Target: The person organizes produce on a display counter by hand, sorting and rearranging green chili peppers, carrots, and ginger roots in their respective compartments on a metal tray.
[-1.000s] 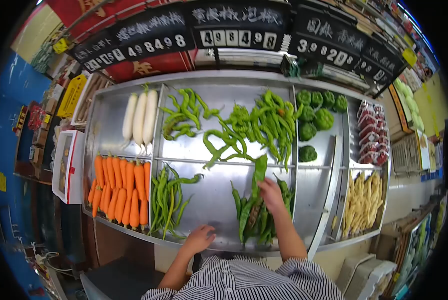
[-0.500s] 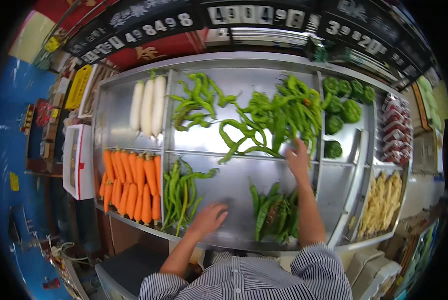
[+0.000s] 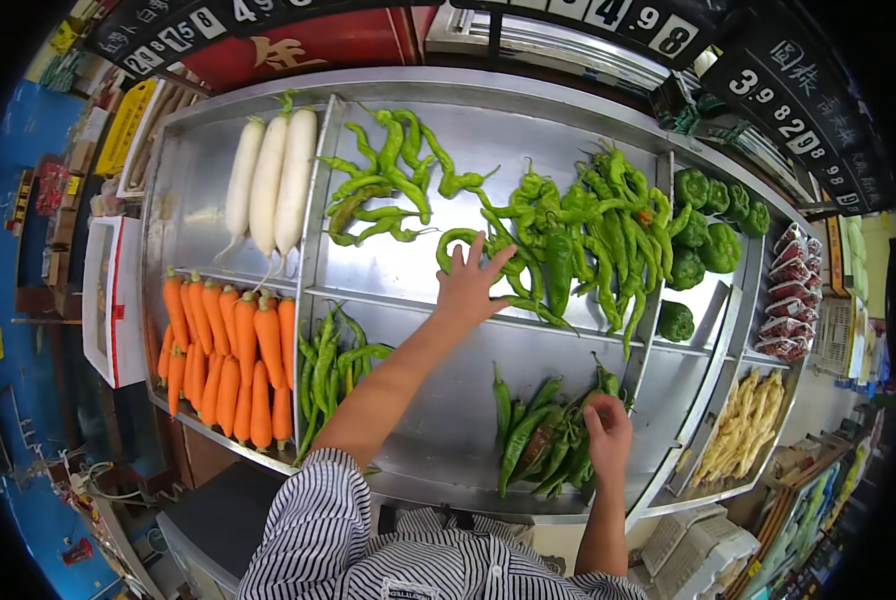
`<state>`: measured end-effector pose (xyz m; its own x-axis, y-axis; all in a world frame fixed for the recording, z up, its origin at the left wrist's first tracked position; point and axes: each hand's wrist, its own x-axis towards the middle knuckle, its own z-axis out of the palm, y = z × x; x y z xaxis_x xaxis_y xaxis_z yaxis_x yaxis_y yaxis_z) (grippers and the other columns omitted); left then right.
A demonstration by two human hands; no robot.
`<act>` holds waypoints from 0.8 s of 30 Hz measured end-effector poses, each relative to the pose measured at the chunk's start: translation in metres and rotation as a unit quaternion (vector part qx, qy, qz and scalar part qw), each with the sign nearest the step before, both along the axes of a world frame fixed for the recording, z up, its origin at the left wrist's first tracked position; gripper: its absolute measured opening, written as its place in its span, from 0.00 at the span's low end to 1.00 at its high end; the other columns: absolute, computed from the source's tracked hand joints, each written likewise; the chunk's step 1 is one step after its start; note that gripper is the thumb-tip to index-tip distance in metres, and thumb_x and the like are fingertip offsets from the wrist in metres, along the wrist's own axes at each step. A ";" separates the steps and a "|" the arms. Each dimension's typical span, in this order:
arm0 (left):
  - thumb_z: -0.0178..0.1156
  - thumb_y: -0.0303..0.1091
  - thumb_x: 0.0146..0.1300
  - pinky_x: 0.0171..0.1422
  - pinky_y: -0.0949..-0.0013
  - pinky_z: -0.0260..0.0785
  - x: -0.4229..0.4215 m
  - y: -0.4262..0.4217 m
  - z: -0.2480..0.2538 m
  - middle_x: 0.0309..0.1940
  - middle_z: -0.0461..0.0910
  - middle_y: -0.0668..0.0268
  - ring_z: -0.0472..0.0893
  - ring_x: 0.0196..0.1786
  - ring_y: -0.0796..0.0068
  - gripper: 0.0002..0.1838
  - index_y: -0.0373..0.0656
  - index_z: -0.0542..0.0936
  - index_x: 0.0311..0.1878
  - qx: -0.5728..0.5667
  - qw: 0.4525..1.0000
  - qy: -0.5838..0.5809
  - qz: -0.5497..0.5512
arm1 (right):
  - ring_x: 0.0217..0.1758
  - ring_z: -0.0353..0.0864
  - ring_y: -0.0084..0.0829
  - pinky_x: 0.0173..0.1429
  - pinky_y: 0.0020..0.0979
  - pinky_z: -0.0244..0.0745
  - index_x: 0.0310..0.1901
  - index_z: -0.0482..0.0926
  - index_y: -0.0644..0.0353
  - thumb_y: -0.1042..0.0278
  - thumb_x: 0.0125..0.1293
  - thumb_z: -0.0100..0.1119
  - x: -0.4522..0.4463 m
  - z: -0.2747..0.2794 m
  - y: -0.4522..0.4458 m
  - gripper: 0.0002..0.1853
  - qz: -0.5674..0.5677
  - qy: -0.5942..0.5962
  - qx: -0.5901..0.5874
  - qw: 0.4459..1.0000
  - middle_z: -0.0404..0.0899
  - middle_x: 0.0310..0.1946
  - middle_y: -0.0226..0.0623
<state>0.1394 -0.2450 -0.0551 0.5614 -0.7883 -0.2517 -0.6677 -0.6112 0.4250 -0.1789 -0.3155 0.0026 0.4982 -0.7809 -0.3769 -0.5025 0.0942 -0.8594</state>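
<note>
My left hand is open, fingers spread, over the curly light-green peppers in the upper middle compartment. It touches or hovers just above a curled one. Lower right, my right hand is closed in a pinch at a dark green pepper, whose stem end points away from me; part of the pepper is hidden by the fingers. Beside that hand lies a pile of dark green peppers, one of them brownish. A larger heap of light-green peppers fills the upper right of the middle compartment.
A metal divided display tray spans the view. White radishes, carrots and thin green peppers lie left. Round green peppers, red packets and pale yellow roots lie right. Price boards hang behind.
My left hand has moved up and right from the lower compartment to the curly peppers. My right hand has come back toward me from the upper heap to the dark pepper pile. The view has shifted.
</note>
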 end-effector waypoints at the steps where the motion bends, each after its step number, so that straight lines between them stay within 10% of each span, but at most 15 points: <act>1: 0.71 0.44 0.51 0.55 0.33 0.67 0.002 0.001 -0.001 0.75 0.48 0.59 0.62 0.68 0.44 0.47 0.78 0.55 0.72 -0.010 1.000 0.003 0.000 | 0.38 0.77 0.18 0.42 0.23 0.73 0.45 0.77 0.64 0.76 0.62 0.62 0.014 0.009 -0.001 0.10 0.002 -0.044 0.013 0.999 0.79 0.35 0.29; 11: 0.64 0.35 0.53 0.58 0.44 0.63 0.069 0.058 -0.001 0.59 0.71 0.64 0.75 0.57 0.65 0.27 0.62 0.73 0.59 -0.003 0.996 -0.092 0.014 | 0.44 0.82 0.36 0.45 0.32 0.77 0.48 0.77 0.63 0.71 0.57 0.67 0.139 0.046 -0.007 0.16 0.207 -0.058 -0.090 0.972 0.82 0.42 0.41; 24: 0.58 0.29 0.56 0.70 0.34 0.50 0.082 0.130 -0.014 0.62 0.68 0.56 0.61 0.70 0.46 0.19 0.45 0.76 0.53 -0.124 0.974 -0.179 0.058 | 0.63 0.64 0.57 0.65 0.48 0.64 0.57 0.71 0.60 0.76 0.54 0.61 0.191 -0.059 0.006 0.26 0.292 0.013 -0.317 0.902 0.64 0.62 0.51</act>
